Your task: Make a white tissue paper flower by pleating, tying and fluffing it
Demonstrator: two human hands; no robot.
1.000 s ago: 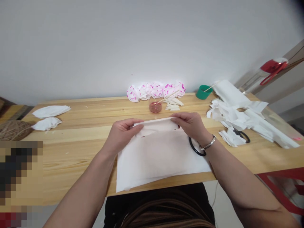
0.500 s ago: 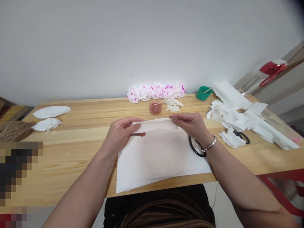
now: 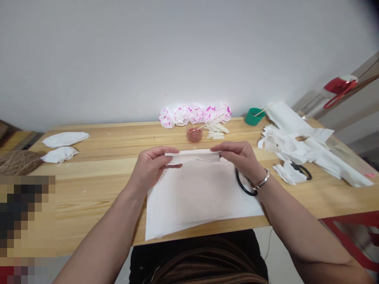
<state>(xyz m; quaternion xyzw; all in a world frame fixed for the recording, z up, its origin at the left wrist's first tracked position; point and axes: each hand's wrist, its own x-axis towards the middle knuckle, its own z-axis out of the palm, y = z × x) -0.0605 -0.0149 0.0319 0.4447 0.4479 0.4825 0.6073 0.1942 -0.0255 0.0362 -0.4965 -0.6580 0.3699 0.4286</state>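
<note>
Grey wall [image 3: 189, 51] backs the table [image 3: 100, 205] beneath folded paper [image 3: 194, 157].

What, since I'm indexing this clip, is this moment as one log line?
left hand: holds white strip, left end | right hand: holds right end | nearby: white sheet on table

Left fingers [image 3: 162, 150] partly hidden behind white strip [image 3: 194, 157].

slim silver bangle [image 3: 264, 180] on right wrist, bare forearms [image 3: 102, 225], black clothing [image 3: 247, 246]
</note>
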